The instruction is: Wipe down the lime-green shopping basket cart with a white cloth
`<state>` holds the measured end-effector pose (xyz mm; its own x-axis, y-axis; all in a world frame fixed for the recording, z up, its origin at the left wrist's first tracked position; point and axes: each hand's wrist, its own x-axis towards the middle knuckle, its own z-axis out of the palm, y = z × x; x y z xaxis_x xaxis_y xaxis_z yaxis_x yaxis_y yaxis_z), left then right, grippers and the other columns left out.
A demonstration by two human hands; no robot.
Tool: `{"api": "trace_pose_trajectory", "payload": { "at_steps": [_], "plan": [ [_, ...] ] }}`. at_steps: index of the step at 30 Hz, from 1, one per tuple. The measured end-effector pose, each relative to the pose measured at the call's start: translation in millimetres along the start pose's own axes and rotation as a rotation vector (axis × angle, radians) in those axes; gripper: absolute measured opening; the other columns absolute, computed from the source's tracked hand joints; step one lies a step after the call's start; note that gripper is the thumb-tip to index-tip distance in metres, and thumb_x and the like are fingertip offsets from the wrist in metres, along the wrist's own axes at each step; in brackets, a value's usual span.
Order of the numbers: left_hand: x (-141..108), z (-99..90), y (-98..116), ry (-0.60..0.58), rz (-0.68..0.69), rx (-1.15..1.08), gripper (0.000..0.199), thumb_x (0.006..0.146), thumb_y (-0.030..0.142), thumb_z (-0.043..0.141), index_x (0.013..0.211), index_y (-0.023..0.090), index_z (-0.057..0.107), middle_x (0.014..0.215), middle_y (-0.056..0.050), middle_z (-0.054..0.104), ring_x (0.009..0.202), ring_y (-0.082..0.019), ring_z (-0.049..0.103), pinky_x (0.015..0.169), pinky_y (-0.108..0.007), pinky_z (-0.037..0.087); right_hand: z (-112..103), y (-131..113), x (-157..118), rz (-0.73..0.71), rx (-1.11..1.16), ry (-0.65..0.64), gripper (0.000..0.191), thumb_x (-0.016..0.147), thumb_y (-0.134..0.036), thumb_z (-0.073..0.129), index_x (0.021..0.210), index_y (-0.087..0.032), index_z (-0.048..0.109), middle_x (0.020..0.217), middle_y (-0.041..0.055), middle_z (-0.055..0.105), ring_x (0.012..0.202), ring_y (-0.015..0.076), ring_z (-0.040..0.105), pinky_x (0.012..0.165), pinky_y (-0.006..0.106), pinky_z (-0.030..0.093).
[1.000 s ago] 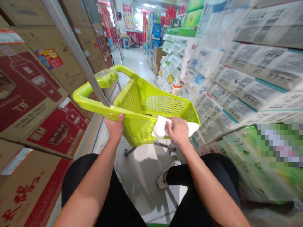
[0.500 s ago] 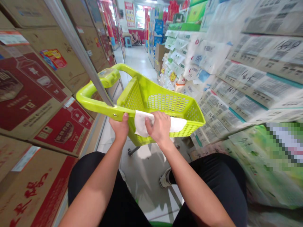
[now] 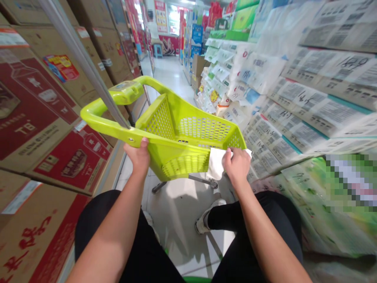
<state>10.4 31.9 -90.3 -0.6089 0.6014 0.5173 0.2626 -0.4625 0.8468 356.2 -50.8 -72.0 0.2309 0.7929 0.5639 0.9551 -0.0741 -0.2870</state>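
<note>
A lime-green shopping cart (image 3: 185, 157) with perforated basket walls stands crosswise before me, its handle end at the left. My left hand (image 3: 138, 157) grips the cart's side rim near the handle, thumb over the edge. My right hand (image 3: 238, 165) is closed on a white cloth (image 3: 216, 163) at the far right end of the near rim; the cloth hangs over the outer side of the basket. A metal pole (image 3: 85, 63) rises from the handle frame toward the upper left. The fingers on the inner side of the rim are partly hidden.
Stacked cartons (image 3: 73, 157) line the left side. Piled tissue packs (image 3: 312, 98) fill the right, close to the cart's far end. A tiled aisle (image 3: 171, 74) runs ahead to a blue stool (image 3: 158, 50). My knees flank the cart's near side.
My right hand has slid the cloth right along the near rim to the cart's end corner. My left hand keeps its grip, and the cart appears slightly further left.
</note>
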Motion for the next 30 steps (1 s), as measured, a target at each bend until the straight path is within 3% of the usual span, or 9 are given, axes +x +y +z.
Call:
{"api": "trace_pose_trajectory", "payload": {
  "at_steps": [4, 7, 10, 13, 18, 21, 23, 28, 30],
  "plan": [
    [-13, 8.6, 8, -0.009, 0.007, 0.03, 0.055, 0.069, 0.067, 0.067, 0.09, 0.017, 0.057, 0.086, -0.006, 0.067, 0.077, -0.019, 0.065, 0.073, -0.033, 0.057, 11, -90, 1, -0.065, 0.155, -0.034, 0.045, 0.105, -0.043, 0.039, 0.11, -0.014, 0.072, 0.105, 0.0167, 0.073, 0.104, 0.0324, 0.061, 0.098, 0.046, 0.037],
    [-14, 10.7, 12, -0.076, 0.003, 0.085, 0.054, 0.07, 0.069, 0.065, 0.084, 0.017, 0.057, 0.08, -0.006, 0.065, 0.072, -0.019, 0.063, 0.069, -0.034, 0.056, 14, -170, -5, -0.269, 0.357, -0.096, 0.05, 0.104, -0.048, 0.043, 0.137, -0.013, 0.057, 0.131, 0.018, 0.064, 0.126, 0.0327, 0.053, 0.109, 0.048, 0.034],
    [-6, 6.7, 9, -0.103, 0.022, 0.065, 0.05, 0.071, 0.067, 0.065, 0.08, 0.018, 0.057, 0.076, -0.006, 0.064, 0.071, -0.019, 0.062, 0.067, -0.035, 0.054, 13, -194, -8, -0.419, 0.437, -0.128, 0.058, 0.104, -0.05, 0.044, 0.149, -0.013, 0.044, 0.145, 0.0175, 0.056, 0.135, 0.032, 0.047, 0.113, 0.047, 0.033],
    [5, -0.4, 3, -0.099, 0.03, 0.047, 0.047, 0.072, 0.064, 0.067, 0.078, 0.018, 0.058, 0.074, -0.005, 0.062, 0.069, -0.018, 0.06, 0.065, -0.034, 0.052, 9, -146, -9, -0.481, 0.337, -0.15, 0.057, 0.105, -0.051, 0.041, 0.148, -0.014, 0.047, 0.143, 0.0169, 0.058, 0.13, 0.0321, 0.051, 0.108, 0.045, 0.036],
    [10, -5.7, -2, -0.074, 0.018, 0.045, 0.051, 0.071, 0.068, 0.064, 0.077, 0.018, 0.057, 0.073, -0.003, 0.059, 0.067, -0.017, 0.057, 0.064, -0.033, 0.051, -5, -11, -13, -0.288, 0.052, -0.113, 0.046, 0.105, -0.047, 0.039, 0.128, -0.015, 0.062, 0.124, 0.0171, 0.067, 0.117, 0.0328, 0.055, 0.102, 0.046, 0.036],
    [-2, -0.4, 6, -0.04, 0.004, 0.04, 0.052, 0.069, 0.067, 0.066, 0.081, 0.017, 0.058, 0.077, -0.004, 0.062, 0.069, -0.017, 0.058, 0.066, -0.033, 0.052, -4, 8, -13, -0.19, 0.023, -0.025, 0.042, 0.103, -0.045, 0.04, 0.12, -0.014, 0.063, 0.12, 0.0174, 0.068, 0.116, 0.033, 0.055, 0.106, 0.048, 0.034],
    [-13, 6.1, 16, -0.04, -0.011, 0.033, 0.051, 0.069, 0.065, 0.067, 0.084, 0.017, 0.058, 0.08, -0.004, 0.064, 0.071, -0.018, 0.061, 0.068, -0.033, 0.053, 4, -23, -13, -0.16, 0.064, 0.039, 0.039, 0.103, -0.044, 0.042, 0.117, -0.014, 0.063, 0.122, 0.0182, 0.067, 0.119, 0.0343, 0.053, 0.111, 0.051, 0.03],
    [-39, 20.4, 37, -0.083, -0.034, -0.008, 0.042, 0.071, 0.055, 0.07, 0.083, 0.017, 0.059, 0.082, -0.006, 0.067, 0.074, -0.019, 0.065, 0.072, -0.033, 0.055, 17, -161, -16, -0.282, 0.338, 0.044, 0.043, 0.106, -0.04, 0.034, 0.134, -0.014, 0.055, 0.135, 0.0175, 0.061, 0.128, 0.0321, 0.05, 0.116, 0.05, 0.027],
    [-40, 21.3, 37, -0.101, -0.041, -0.019, 0.04, 0.07, 0.054, 0.069, 0.081, 0.017, 0.059, 0.08, -0.005, 0.067, 0.072, -0.019, 0.065, 0.071, -0.033, 0.055, 16, -188, -15, -0.326, 0.408, 0.029, 0.045, 0.107, -0.038, 0.032, 0.14, -0.014, 0.051, 0.138, 0.0167, 0.059, 0.128, 0.0304, 0.049, 0.115, 0.048, 0.029]
  ]
}}
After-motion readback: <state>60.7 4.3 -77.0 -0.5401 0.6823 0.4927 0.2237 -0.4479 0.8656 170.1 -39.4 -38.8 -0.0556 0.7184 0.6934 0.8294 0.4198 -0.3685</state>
